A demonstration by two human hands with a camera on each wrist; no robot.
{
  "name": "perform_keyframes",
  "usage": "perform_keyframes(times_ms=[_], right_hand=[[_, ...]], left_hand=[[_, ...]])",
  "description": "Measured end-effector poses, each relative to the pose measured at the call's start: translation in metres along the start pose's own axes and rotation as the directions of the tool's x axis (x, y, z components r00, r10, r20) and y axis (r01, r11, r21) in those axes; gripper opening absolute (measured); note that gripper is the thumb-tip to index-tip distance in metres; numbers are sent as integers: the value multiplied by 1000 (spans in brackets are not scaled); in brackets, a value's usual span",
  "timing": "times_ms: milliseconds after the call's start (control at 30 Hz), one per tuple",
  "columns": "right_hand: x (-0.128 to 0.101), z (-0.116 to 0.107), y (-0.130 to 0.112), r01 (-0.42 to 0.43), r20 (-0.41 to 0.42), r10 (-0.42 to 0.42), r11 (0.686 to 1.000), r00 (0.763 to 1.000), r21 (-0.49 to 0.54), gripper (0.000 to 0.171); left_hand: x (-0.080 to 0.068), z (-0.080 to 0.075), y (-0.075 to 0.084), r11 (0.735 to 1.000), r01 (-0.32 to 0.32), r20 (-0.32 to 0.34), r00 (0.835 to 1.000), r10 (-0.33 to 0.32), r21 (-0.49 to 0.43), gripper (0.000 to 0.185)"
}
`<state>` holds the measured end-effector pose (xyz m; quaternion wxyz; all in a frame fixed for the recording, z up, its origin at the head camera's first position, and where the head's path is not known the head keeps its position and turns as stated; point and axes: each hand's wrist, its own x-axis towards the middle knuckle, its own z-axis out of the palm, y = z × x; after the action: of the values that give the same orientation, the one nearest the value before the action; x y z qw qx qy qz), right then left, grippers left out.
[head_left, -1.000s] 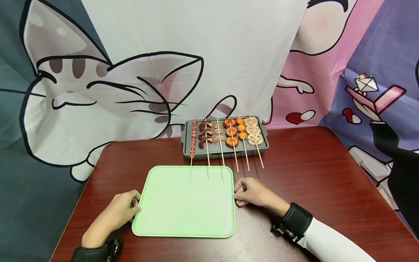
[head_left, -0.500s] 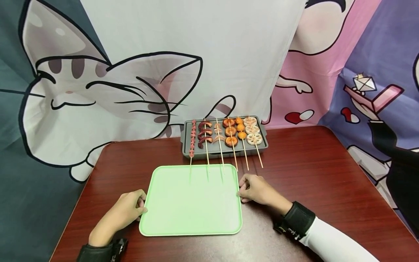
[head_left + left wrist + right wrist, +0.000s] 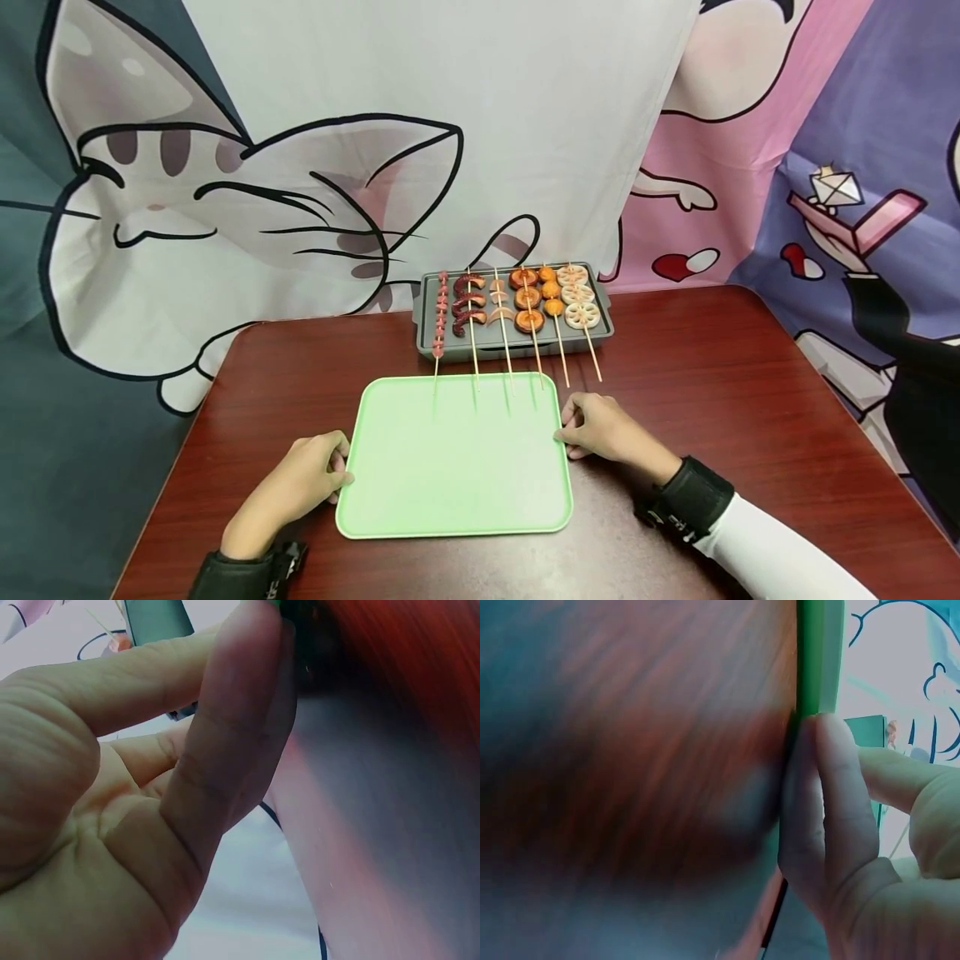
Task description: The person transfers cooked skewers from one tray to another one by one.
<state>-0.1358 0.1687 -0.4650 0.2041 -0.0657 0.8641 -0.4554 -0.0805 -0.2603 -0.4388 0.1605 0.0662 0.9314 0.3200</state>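
A light green rectangular tray (image 3: 453, 467) lies on the table with nothing on it. My left hand (image 3: 300, 477) pinches its left rim between thumb and fingers. On the opposite side, my right hand (image 3: 603, 429) grips the right rim in the same way. In the right wrist view the tray's edge (image 3: 821, 656) meets the fingertips. Only a sliver of green shows above the fingers (image 3: 240, 697) in the left wrist view. Several of the skewer sticks' ends overlap the tray's far edge.
Behind the tray stands a grey grill pan (image 3: 491, 352) holding several skewers, among them lotus root slices (image 3: 577, 294), orange balls (image 3: 552, 292) and round brown slices (image 3: 528, 298). Their sticks jut out over the front. The brown wooden table (image 3: 750, 417) ends at a printed cloth backdrop (image 3: 555, 125).
The green tray has slid to the right and slightly away from me, with both hands moving along at its sides. The grill pan and skewers stay put.
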Motion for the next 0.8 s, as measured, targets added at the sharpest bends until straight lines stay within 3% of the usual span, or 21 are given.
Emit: perform_keyframes(times_ms=[800], right_hand=[[-10, -30, 13, 19, -17, -21, 996, 1000, -87, 20]], left_hand=[[11, 22, 28, 999, -27, 1, 1000, 27, -38, 17]])
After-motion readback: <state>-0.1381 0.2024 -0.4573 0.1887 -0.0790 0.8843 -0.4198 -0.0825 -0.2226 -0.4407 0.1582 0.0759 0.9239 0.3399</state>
